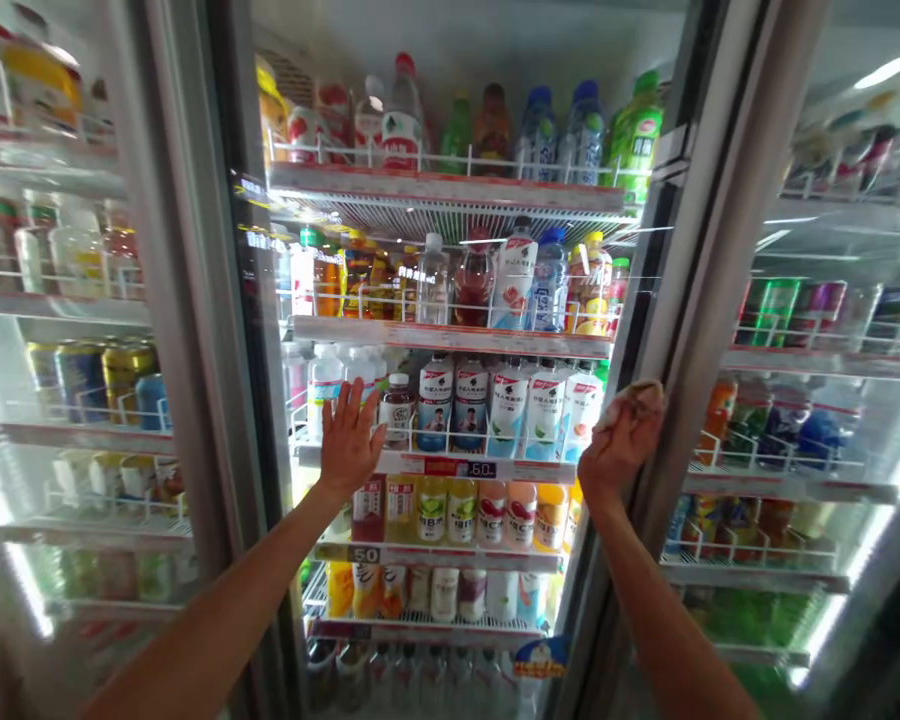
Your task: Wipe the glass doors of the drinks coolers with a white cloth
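I face an open drinks fridge with several wire shelves of bottles. My left hand [350, 437] is open, fingers up and spread, reaching toward the middle shelf [450, 464] near a small dark bottle [397, 408] and white-labelled bottles [435, 402]. My right hand [621, 437] is closed around the edge of the open glass door's frame [690, 330]; a cloth-like brown thing seems to sit under its fingers, hard to make out.
Closed glass-door fridges stand on both sides, the left one [75, 380] with cans, the right one [810, 400] with cans and bottles. Lower shelves [435, 555] hold yellow, pink and orange bottles; price tags line the shelf fronts.
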